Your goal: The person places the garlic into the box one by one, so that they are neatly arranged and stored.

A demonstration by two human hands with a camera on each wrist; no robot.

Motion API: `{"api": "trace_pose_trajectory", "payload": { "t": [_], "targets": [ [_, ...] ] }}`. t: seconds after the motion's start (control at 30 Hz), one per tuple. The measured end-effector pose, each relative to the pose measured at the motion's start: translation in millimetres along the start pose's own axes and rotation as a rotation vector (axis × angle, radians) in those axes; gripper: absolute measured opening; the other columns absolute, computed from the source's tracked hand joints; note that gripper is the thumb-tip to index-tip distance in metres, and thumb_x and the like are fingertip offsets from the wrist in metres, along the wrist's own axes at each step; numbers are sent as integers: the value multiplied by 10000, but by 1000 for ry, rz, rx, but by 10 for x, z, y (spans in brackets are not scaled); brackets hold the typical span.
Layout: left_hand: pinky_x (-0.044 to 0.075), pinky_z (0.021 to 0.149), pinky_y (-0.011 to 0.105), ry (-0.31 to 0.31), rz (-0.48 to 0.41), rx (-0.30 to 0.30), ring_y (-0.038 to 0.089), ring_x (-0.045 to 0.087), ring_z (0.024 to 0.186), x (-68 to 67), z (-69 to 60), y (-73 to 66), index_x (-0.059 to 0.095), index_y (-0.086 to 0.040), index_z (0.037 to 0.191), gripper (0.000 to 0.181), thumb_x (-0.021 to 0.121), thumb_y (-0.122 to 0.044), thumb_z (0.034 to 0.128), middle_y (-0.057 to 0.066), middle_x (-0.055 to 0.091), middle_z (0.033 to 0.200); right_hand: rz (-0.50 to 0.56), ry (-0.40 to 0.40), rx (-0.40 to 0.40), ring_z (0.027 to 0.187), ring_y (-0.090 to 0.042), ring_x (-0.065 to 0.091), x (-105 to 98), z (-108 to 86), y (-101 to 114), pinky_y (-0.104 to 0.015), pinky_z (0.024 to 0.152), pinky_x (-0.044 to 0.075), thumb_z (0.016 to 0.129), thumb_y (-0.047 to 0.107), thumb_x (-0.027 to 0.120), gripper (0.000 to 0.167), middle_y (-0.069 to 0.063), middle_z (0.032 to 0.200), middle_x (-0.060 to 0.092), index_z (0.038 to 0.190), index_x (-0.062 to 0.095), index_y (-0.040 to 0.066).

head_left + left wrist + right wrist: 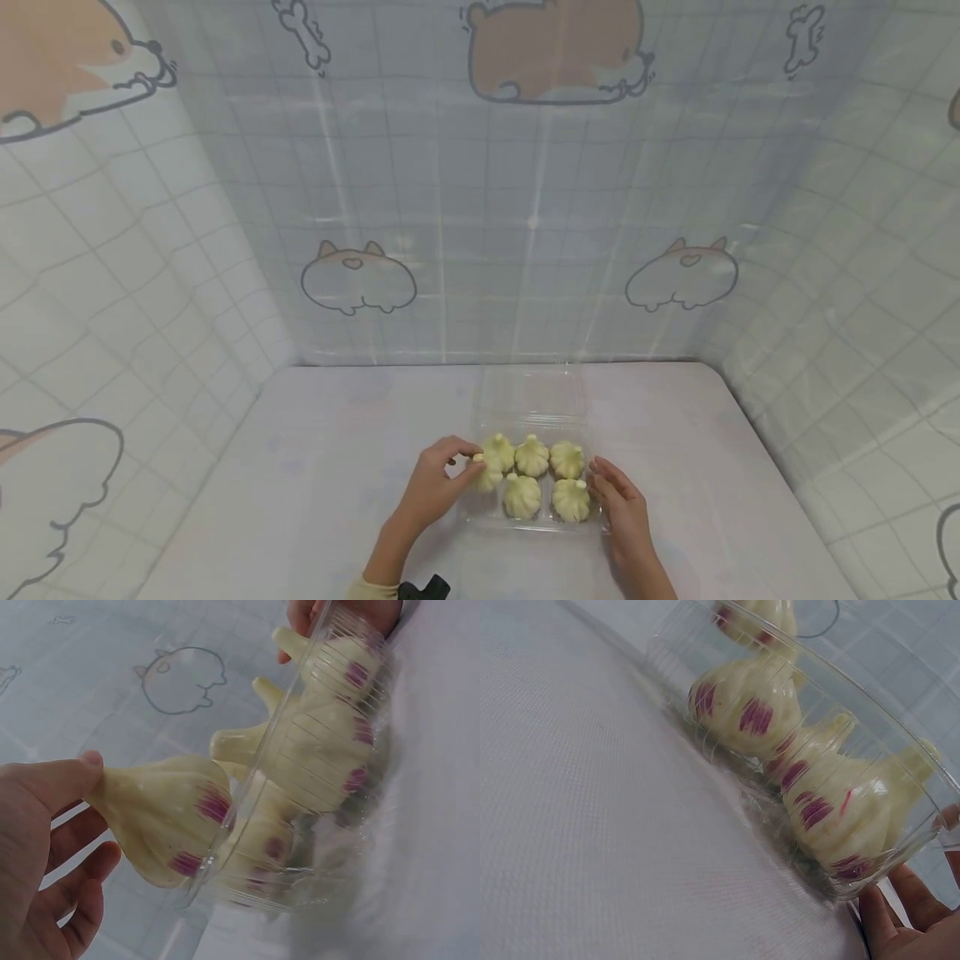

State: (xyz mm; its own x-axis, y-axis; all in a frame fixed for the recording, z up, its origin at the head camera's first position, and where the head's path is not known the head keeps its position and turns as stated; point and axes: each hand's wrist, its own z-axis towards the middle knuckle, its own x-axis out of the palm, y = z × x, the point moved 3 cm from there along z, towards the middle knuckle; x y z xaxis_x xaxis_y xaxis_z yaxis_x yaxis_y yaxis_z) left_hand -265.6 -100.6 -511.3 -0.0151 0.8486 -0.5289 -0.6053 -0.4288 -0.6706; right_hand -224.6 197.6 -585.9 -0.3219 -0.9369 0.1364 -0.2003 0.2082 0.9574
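In the head view my left hand (438, 483) pinches a pale garlic bulb (489, 475) at the left side of a clear plastic clamshell box (525, 525). The left wrist view shows the thumb and fingers of that hand on the stem of the garlic bulb (165, 817), which hangs tilted at the box rim, purple streaks on its base. Other garlic bulbs (522, 497) sit stem up in the box in two rows. My right hand (626, 512) is beside the box's right wall; its fingers (915, 896) touch the corner, loosely bent.
The box's lid (532, 392) lies folded back behind it. Under everything is a white tabletop (345, 467). A tiled-pattern curtain with dog drawings (525, 208) encloses the back and both sides. A black strap device (425, 588) is on my left wrist.
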Motion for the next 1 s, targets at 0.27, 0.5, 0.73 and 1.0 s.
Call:
{"api": "trace_pose_trajectory", "payload": {
  "t": [0.27, 0.5, 0.73, 1.0],
  "targets": [
    [513, 662, 400, 23, 19, -24, 156, 631, 862, 52, -35, 2, 710, -216, 983, 145, 729, -319, 882, -185, 637, 933, 3, 9, -8, 1096, -30, 566, 2, -10, 1, -231, 914, 471, 991, 165, 545, 453, -170, 1435, 452, 1408, 448, 16],
    [501, 702, 351, 63, 61, -27, 69, 592, 878, 99, -49, 3, 712, -220, 985, 164, 725, -344, 877, -195, 634, 926, 9, 7, 0, 1061, 4, 578, -1, -1, 2, -229, 914, 470, 990, 151, 536, 442, -161, 1433, 456, 1408, 455, 29],
    [499, 745, 321, 132, 97, -65, 52, 581, 900, 125, -39, -23, 728, -207, 997, 171, 738, -320, 869, -178, 651, 944, 2, 12, -15, 1058, 2, 578, -7, 0, 5, -229, 911, 473, 992, 160, 540, 447, -168, 1427, 459, 1408, 455, 20],
    [499, 774, 318, 158, 105, -75, 61, 586, 917, 160, -58, -15, 735, -194, 999, 174, 752, -298, 859, -167, 659, 971, -14, 6, -7, 1100, -35, 562, -3, -6, 21, -223, 908, 471, 987, 157, 541, 445, -159, 1431, 459, 1405, 459, 30]
  ]
}}
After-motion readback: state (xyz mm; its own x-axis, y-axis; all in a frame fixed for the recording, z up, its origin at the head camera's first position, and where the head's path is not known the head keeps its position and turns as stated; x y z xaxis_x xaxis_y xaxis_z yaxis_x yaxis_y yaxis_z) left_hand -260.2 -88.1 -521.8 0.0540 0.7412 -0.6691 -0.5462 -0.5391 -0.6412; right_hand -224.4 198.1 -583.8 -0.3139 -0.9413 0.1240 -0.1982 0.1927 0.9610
